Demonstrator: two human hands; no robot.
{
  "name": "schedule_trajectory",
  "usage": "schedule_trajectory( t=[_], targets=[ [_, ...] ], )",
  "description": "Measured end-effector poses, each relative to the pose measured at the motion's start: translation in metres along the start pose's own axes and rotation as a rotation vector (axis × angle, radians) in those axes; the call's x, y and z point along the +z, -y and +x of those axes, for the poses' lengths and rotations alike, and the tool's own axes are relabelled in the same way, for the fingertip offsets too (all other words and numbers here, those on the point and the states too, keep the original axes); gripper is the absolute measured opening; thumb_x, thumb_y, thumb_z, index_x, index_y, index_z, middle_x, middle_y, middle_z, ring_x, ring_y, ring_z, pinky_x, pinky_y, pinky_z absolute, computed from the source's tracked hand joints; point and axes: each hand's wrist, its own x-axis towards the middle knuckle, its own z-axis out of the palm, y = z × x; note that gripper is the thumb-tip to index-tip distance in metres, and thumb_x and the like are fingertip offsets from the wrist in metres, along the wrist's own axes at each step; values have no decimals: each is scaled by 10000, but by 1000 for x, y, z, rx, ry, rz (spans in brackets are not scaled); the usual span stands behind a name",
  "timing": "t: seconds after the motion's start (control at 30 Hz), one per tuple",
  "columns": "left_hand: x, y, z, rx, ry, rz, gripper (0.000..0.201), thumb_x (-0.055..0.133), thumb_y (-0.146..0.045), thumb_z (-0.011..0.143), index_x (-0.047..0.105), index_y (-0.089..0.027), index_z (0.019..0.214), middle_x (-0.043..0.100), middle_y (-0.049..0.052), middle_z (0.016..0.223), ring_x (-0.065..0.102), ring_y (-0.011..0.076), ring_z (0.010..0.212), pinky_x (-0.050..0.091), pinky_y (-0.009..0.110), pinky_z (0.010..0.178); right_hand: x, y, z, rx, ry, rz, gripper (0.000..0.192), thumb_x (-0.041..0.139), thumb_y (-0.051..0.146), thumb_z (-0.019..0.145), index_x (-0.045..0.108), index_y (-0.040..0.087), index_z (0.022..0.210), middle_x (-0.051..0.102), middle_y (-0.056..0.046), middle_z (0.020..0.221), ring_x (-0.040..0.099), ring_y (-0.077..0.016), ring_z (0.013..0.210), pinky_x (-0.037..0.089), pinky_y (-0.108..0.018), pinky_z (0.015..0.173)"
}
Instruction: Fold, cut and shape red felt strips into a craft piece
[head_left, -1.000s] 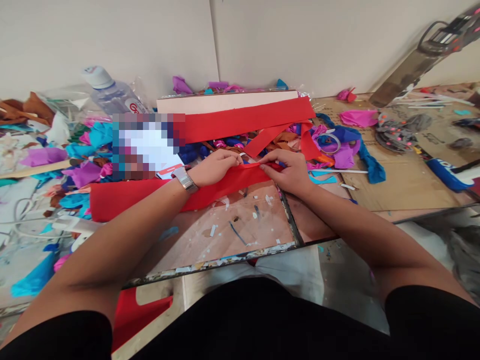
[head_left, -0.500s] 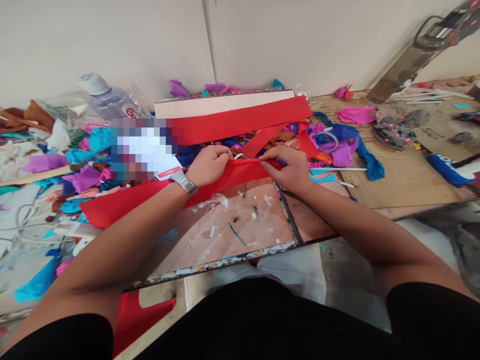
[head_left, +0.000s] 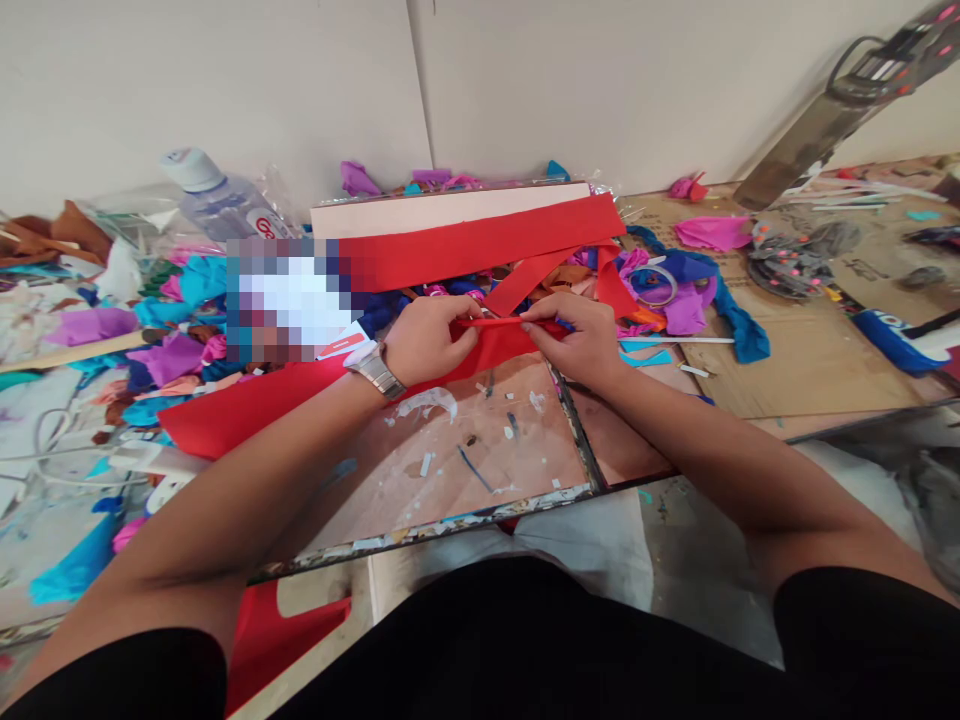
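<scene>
A long red felt strip [head_left: 247, 405] lies across the glass-topped work board [head_left: 480, 450] from the left toward the middle. My left hand [head_left: 427, 338], with a metal watch on its wrist, pinches the strip's upper edge. My right hand [head_left: 577, 335] pinches the same edge a little to the right, and the edge is folded over between the two hands. Both hands sit close together at the strip's right end.
A wider red felt band [head_left: 487, 245] lies behind on a pale board. Coloured felt scraps [head_left: 165, 310] pile up at left; a plastic water bottle [head_left: 217, 200] lies behind them. A tape ring [head_left: 656, 285] and blue cloth sit at right, on brown cardboard [head_left: 795, 350].
The strip's top edge has been lifted and folded over between my fingers. My left hand has shifted slightly right along the strip.
</scene>
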Motion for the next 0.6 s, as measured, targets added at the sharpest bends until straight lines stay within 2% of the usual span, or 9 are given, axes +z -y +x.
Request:
schedule_trajectory(
  t=[0.13, 0.27, 0.43, 0.5, 0.6],
  targets=[
    [3, 4, 0, -14, -28, 169, 340, 528, -258, 963, 802, -220, 1161, 836, 79, 1008, 736, 259, 861, 483, 372, 782, 0, -3, 1, 74, 4, -10, 88, 746, 313, 931, 807, 250, 925, 847, -57, 958, 781, -233, 879, 614, -390, 877],
    [2, 3, 0, -84, -1, 256, 403, 454, -260, 1014, 787, -228, 1239, 837, 96, 1066, 753, 276, 899, 496, 374, 796, 0, -6, 1, 107, -17, -12, 97, 752, 318, 926, 814, 244, 918, 848, -56, 949, 780, -233, 873, 616, -386, 865],
    [2, 3, 0, -164, 11, 326, 394, 450, -232, 978, 782, -206, 1189, 821, 134, 1116, 749, 319, 947, 499, 411, 807, 0, -3, 0, 91, -3, -13, 86, 747, 304, 919, 814, 249, 914, 854, -52, 952, 783, -235, 872, 621, -389, 860],
    [2, 2, 0, -87, 20, 289, 390, 476, -218, 934, 768, -196, 1191, 804, 136, 1173, 741, 325, 1023, 509, 428, 870, 1, -1, -1, 64, 20, -4, 82, 746, 293, 917, 814, 248, 921, 854, -48, 947, 785, -231, 864, 620, -380, 844],
    [3, -1, -2, 98, 60, 210, 450, 520, -235, 878, 731, -172, 1271, 770, 142, 1281, 711, 337, 1157, 494, 462, 1009, 4, 0, -4, 17, 66, 17, 89, 734, 274, 928, 816, 249, 952, 854, -42, 955, 792, -224, 873, 617, -359, 822]
  ],
)
